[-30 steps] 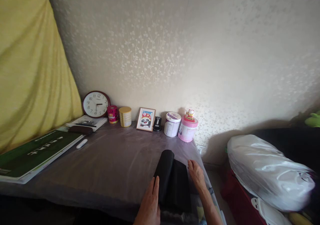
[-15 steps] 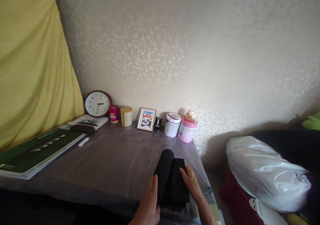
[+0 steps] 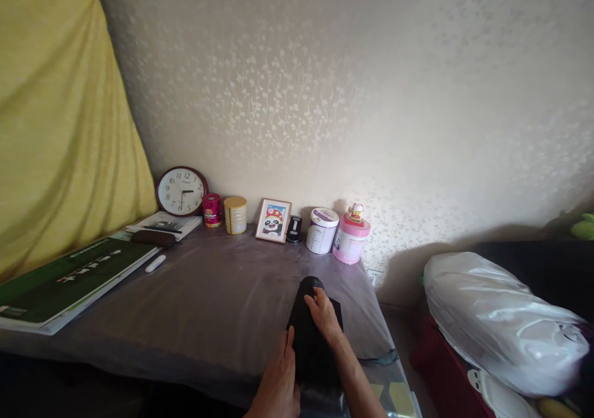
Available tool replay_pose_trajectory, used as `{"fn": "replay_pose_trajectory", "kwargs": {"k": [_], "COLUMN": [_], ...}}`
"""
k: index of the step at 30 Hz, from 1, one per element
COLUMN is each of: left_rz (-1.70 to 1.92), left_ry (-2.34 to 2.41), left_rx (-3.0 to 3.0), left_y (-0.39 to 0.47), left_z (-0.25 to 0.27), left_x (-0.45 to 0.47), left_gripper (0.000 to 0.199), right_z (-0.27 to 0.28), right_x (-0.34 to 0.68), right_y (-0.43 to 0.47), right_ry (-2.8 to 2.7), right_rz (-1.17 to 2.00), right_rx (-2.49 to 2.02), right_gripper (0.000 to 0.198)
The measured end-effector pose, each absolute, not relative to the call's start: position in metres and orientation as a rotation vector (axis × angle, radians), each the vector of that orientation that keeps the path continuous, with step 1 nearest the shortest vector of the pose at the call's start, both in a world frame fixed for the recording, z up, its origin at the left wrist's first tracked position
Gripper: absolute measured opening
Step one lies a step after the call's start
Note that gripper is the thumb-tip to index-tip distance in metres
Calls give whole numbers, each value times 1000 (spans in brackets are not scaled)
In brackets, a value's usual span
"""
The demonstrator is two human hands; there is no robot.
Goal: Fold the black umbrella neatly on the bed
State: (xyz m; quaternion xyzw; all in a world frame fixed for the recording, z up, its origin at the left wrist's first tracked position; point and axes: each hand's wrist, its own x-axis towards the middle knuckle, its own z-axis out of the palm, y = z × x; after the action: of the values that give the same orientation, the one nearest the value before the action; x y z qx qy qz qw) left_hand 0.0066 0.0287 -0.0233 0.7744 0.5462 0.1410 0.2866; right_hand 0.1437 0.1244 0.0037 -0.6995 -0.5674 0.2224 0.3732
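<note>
A black, rolled and folded piece of cloth lies near the right front part of the table; its exact kind is unclear. My left hand grips its left side, fingers together along the edge. My right hand is closed on the top of the roll near its far end, thumb and fingers curled against the black fabric. My right forearm covers part of the cloth's near right side.
Along the wall stand a clock, a red tin, a yellow-lidded tin, a picture frame and two tubs. A green board lies left. A white bag sits off the table's right edge.
My right hand has moved from the flat right-hand part of the cloth up and left onto the far end of the roll. My left hand stays on the left side.
</note>
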Motion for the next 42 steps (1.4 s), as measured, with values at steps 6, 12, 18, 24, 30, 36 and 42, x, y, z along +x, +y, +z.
{"fn": "replay_pose_trajectory", "kwargs": {"k": [6, 12, 18, 24, 30, 36, 42], "left_rz": [448, 385, 771, 858, 732, 600, 464], "left_ry": [1470, 1524, 1501, 1406, 1358, 1442, 1492], "left_rx": [2126, 2143, 2345, 2606, 2561, 2397, 2272], "left_y": [32, 32, 28, 33, 41, 39, 40], "left_z": [-28, -55, -49, -44, -78, -68, -56], "left_x": [5, -4, -20, -2, -2, 6, 9], "left_gripper": [80, 64, 48, 59, 70, 80, 82], "right_z": [5, 15, 17, 17, 8, -12, -11], "right_x": [133, 125, 121, 120, 133, 145, 150], "right_y": [127, 122, 115, 104, 86, 105, 142], "right_ry": [-1627, -1765, -1841, -1941, -2089, -2159, -2154], "right_rz": [676, 733, 679, 670, 383, 257, 266], "right_rx": [-1799, -1739, -1710, -1620, -1327, -1272, -1397], "right_gripper": [33, 14, 14, 16, 21, 27, 29]}}
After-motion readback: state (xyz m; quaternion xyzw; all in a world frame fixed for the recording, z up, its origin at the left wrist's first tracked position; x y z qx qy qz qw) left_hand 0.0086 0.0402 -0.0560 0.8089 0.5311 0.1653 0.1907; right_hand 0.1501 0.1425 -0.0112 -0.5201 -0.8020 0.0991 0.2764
